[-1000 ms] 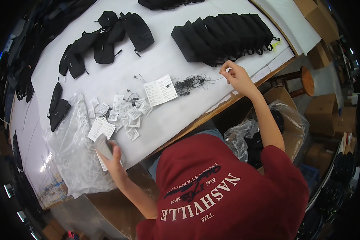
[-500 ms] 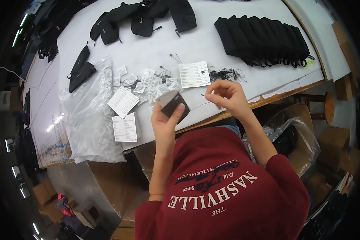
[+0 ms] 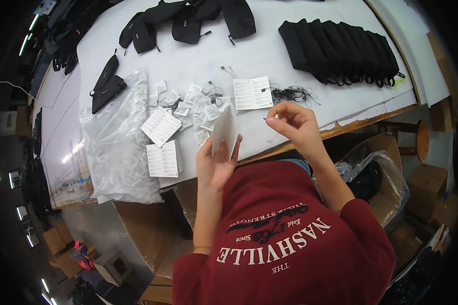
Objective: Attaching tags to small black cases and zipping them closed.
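My left hand point(image 3: 215, 170) grips a folded paper tag point(image 3: 226, 127) upright near the table's front edge, its pale printed side showing. To the right of it, my right hand point(image 3: 297, 128) pinches a thin black tag string point(image 3: 265, 119) whose small dark end sticks out past the fingertips. Most of that string is too fine to see. Just beyond the right hand, an open printed leaflet point(image 3: 253, 93) lies beside a tangled bunch of black strings point(image 3: 292, 94). Left of my left hand are two more folded paper tags, an upper one point(image 3: 160, 127) and a lower one point(image 3: 163, 159).
Small white barcode labels point(image 3: 193, 95) lie scattered mid-table, next to a clear plastic bag point(image 3: 119, 168). Black pouches point(image 3: 188, 25) are spread at the back, and a row of them point(image 3: 341, 51) overlaps at the right. A plastic-lined box point(image 3: 387, 173) stands below the table's right edge.
The tag in my left hand has turned from its dark face to its pale printed side and now stands more upright. My right hand keeps its pinch with little movement.
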Tool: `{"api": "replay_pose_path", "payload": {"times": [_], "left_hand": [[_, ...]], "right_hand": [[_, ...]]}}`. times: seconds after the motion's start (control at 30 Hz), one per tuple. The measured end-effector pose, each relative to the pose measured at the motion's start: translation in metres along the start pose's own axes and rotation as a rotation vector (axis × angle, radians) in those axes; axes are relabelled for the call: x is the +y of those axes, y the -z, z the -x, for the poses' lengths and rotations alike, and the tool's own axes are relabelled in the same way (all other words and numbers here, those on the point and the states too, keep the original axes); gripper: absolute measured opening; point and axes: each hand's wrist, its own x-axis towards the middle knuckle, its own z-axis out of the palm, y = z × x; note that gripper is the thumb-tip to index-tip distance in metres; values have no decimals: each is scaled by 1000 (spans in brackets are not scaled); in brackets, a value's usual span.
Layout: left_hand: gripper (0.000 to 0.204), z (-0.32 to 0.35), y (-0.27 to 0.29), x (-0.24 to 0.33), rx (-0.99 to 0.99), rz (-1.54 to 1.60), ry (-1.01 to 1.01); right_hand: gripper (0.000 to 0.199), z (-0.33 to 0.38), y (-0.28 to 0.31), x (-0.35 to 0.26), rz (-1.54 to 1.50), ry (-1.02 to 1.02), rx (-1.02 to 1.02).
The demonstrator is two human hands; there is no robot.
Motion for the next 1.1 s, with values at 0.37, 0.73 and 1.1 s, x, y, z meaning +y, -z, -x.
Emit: {"api": "replay_pose_path", "payload": {"times": [0.37,0.73,1.1], "left_hand": [[28,7,-31,-30,181,-1390,-766],[31,7,-28,-33,171,-1737,-939],[14,7,-20,-17,43,-1128,-369]], "right_hand": [[9,1,-19,-7,495,334,135],[10,-1,-24,0,586,456,214],[10,-11,-3,1,-42,-336,-348]]}}
